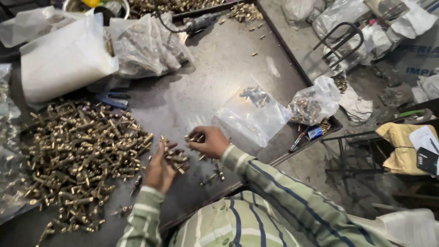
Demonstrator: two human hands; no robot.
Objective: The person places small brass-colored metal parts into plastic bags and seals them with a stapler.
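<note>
dark metal worktable (215, 68): i see, from the left, a heap of small brass fittings (77, 155); my left hand (160, 171) cupping a few brass pieces, just beside the heap; my right hand (208, 142), farther off, pinching one; a clear plastic bag (251, 116) beyond.
</note>
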